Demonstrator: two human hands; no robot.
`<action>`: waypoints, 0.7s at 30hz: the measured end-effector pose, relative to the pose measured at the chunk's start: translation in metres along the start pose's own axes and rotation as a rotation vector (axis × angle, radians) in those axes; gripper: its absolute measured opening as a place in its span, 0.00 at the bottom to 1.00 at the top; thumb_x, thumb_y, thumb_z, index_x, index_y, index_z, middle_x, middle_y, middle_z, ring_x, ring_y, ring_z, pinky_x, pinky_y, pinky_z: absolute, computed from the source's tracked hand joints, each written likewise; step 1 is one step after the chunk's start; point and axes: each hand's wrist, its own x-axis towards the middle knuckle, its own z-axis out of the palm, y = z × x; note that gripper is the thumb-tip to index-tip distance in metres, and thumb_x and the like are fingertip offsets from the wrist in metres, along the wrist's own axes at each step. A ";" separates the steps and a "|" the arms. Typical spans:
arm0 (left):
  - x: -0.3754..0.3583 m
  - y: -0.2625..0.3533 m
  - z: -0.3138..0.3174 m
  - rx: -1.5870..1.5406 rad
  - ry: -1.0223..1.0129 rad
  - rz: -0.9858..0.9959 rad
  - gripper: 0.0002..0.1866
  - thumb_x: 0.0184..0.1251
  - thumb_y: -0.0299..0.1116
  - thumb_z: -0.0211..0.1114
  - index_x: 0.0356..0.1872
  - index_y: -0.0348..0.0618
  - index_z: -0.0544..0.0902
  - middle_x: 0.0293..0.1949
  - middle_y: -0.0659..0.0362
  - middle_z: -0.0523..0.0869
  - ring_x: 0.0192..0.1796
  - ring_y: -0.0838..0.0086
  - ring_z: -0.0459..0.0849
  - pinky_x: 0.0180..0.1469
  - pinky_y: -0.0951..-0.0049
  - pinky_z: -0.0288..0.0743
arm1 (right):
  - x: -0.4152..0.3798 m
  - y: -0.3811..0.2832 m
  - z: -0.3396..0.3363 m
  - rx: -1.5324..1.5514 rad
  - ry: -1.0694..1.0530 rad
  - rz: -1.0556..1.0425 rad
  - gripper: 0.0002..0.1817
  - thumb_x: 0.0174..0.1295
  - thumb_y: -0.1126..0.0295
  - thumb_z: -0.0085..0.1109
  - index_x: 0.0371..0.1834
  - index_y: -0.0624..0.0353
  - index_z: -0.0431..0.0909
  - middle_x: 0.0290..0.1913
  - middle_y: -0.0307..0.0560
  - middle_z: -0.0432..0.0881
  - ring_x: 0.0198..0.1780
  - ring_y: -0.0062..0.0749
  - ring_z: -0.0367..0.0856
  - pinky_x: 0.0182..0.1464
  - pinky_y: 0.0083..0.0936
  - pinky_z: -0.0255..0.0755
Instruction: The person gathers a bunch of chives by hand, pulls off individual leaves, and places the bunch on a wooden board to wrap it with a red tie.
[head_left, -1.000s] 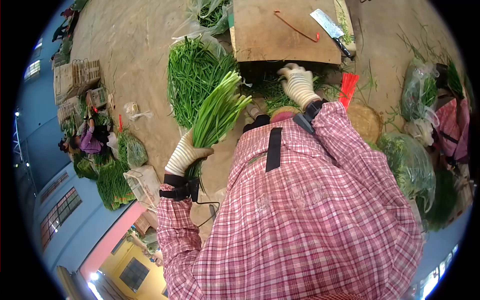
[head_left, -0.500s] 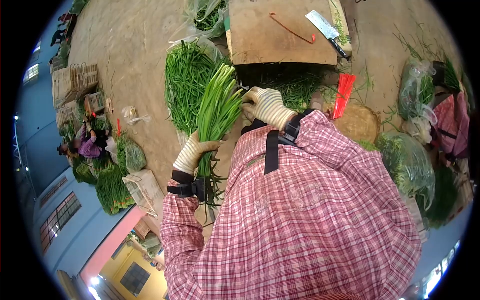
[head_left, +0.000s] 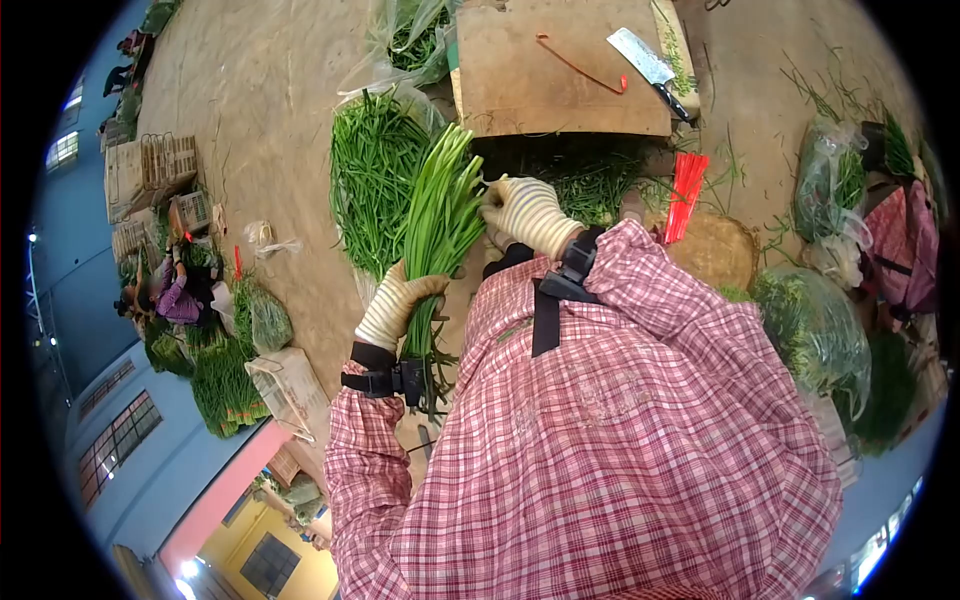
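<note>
My left hand (head_left: 398, 310), in a striped knitted glove, is wrapped round the lower part of a bunch of chives (head_left: 440, 205). The bunch stands tilted, pale cut ends up, with thin leaf tips hanging below my fist. At its right side is my gloved right hand (head_left: 532, 212), its fingers curled in close to the stalks. Whatever those fingers pinch, if anything, is hidden. Behind the bunch, on the left, lies a large heap of loose chives (head_left: 372, 180) on clear plastic.
A low board-topped table (head_left: 560, 75) ahead bears a cleaver (head_left: 648, 70) and a thin red-tipped strip (head_left: 585, 65). Red ties (head_left: 686, 195) hang at its right corner beside a round woven stool (head_left: 715, 250). Bagged greens (head_left: 810, 320) stand right; a co-worker (head_left: 180, 290) sits far left.
The chive bunch and my left hand have shifted slightly right. My right hand has turned a little and stays beside the stalks; the view has tilted slightly.
</note>
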 end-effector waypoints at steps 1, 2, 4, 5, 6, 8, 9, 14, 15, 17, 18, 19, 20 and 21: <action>0.000 0.002 0.000 0.001 0.014 -0.008 0.20 0.58 0.30 0.66 0.51 0.33 0.79 0.26 0.62 0.81 0.22 0.79 0.78 0.25 0.76 0.81 | -0.006 -0.001 -0.011 -0.002 0.003 -0.003 0.18 0.58 0.56 0.62 0.39 0.61 0.85 0.35 0.52 0.85 0.36 0.44 0.85 0.39 0.36 0.78; 0.003 0.000 -0.003 -0.002 0.018 0.000 0.20 0.58 0.30 0.66 0.51 0.33 0.79 0.26 0.62 0.81 0.22 0.79 0.78 0.25 0.76 0.81 | -0.014 0.003 -0.027 0.463 -0.132 -0.042 0.15 0.59 0.61 0.61 0.38 0.63 0.84 0.33 0.47 0.84 0.32 0.36 0.83 0.35 0.30 0.77; 0.008 -0.008 -0.014 -0.066 0.026 -0.050 0.18 0.57 0.29 0.69 0.49 0.38 0.80 0.29 0.61 0.83 0.24 0.77 0.80 0.25 0.74 0.82 | -0.029 0.018 -0.052 1.285 -0.313 -0.001 0.09 0.60 0.71 0.60 0.36 0.68 0.83 0.28 0.37 0.79 0.26 0.18 0.76 0.28 0.16 0.70; 0.007 -0.007 -0.015 -0.070 0.029 -0.047 0.18 0.57 0.29 0.69 0.49 0.38 0.80 0.29 0.61 0.83 0.24 0.77 0.80 0.25 0.74 0.82 | -0.027 0.038 -0.056 1.427 -0.299 -0.050 0.11 0.59 0.69 0.62 0.36 0.68 0.84 0.29 0.40 0.83 0.28 0.21 0.79 0.31 0.20 0.73; 0.005 -0.006 -0.015 -0.081 0.024 -0.052 0.18 0.57 0.29 0.69 0.49 0.38 0.80 0.29 0.61 0.83 0.24 0.77 0.80 0.25 0.74 0.82 | -0.020 0.051 -0.049 1.021 -0.139 -0.080 0.13 0.59 0.66 0.62 0.39 0.66 0.85 0.31 0.42 0.85 0.30 0.24 0.81 0.34 0.23 0.75; 0.006 -0.004 -0.015 -0.087 0.014 -0.050 0.17 0.58 0.29 0.68 0.49 0.38 0.80 0.30 0.60 0.83 0.24 0.77 0.81 0.25 0.75 0.82 | -0.011 0.056 -0.035 0.495 0.043 -0.096 0.17 0.58 0.59 0.63 0.42 0.61 0.86 0.35 0.48 0.88 0.35 0.34 0.85 0.41 0.28 0.77; 0.008 -0.005 -0.015 -0.087 -0.001 -0.050 0.17 0.58 0.29 0.69 0.49 0.38 0.80 0.30 0.61 0.83 0.25 0.77 0.81 0.25 0.75 0.82 | -0.007 0.052 -0.023 0.380 0.069 -0.081 0.19 0.58 0.55 0.63 0.44 0.58 0.86 0.38 0.51 0.88 0.38 0.39 0.87 0.44 0.32 0.78; 0.010 0.001 0.003 -0.038 0.009 0.035 0.17 0.59 0.27 0.70 0.49 0.38 0.79 0.32 0.61 0.84 0.25 0.77 0.80 0.27 0.75 0.79 | -0.001 0.004 -0.001 0.056 0.236 -0.098 0.20 0.56 0.55 0.66 0.42 0.60 0.86 0.30 0.55 0.86 0.33 0.42 0.86 0.37 0.36 0.78; 0.011 0.001 0.003 -0.036 0.006 0.039 0.17 0.59 0.27 0.70 0.49 0.38 0.79 0.32 0.61 0.84 0.25 0.77 0.80 0.27 0.75 0.79 | -0.005 0.008 -0.002 0.054 0.242 -0.098 0.20 0.56 0.55 0.66 0.42 0.60 0.86 0.30 0.55 0.86 0.33 0.42 0.86 0.37 0.36 0.78; 0.013 -0.003 0.000 -0.066 0.008 0.049 0.17 0.59 0.27 0.70 0.49 0.38 0.79 0.31 0.61 0.84 0.25 0.78 0.80 0.26 0.76 0.78 | -0.024 0.000 -0.035 0.763 -0.205 -0.090 0.16 0.58 0.62 0.66 0.40 0.65 0.85 0.27 0.46 0.85 0.27 0.27 0.83 0.30 0.26 0.75; 0.012 -0.002 -0.003 -0.068 0.010 0.050 0.17 0.59 0.27 0.70 0.49 0.38 0.79 0.31 0.61 0.84 0.25 0.78 0.80 0.26 0.76 0.78 | -0.041 -0.004 -0.064 1.001 -0.352 -0.030 0.14 0.59 0.66 0.66 0.39 0.69 0.84 0.26 0.39 0.82 0.24 0.15 0.77 0.26 0.17 0.71; 0.010 0.000 -0.006 -0.068 0.021 0.034 0.17 0.58 0.27 0.70 0.49 0.37 0.79 0.32 0.61 0.84 0.25 0.78 0.80 0.26 0.77 0.78 | -0.041 0.016 -0.073 0.982 -0.443 -0.001 0.13 0.59 0.65 0.64 0.41 0.61 0.86 0.27 0.43 0.84 0.25 0.26 0.80 0.29 0.25 0.75; 0.008 0.000 -0.007 -0.071 0.033 0.018 0.17 0.58 0.27 0.70 0.49 0.37 0.79 0.32 0.60 0.84 0.25 0.78 0.80 0.26 0.78 0.77 | -0.024 0.050 -0.066 0.324 -0.275 -0.078 0.12 0.60 0.63 0.64 0.42 0.57 0.86 0.31 0.45 0.85 0.30 0.33 0.82 0.34 0.30 0.77; 0.007 0.000 -0.010 -0.074 0.032 0.020 0.17 0.58 0.27 0.70 0.49 0.37 0.79 0.32 0.60 0.84 0.25 0.78 0.80 0.26 0.78 0.77 | -0.010 0.076 -0.054 -0.327 -0.086 -0.145 0.11 0.60 0.62 0.63 0.42 0.52 0.87 0.34 0.47 0.86 0.34 0.40 0.84 0.40 0.36 0.79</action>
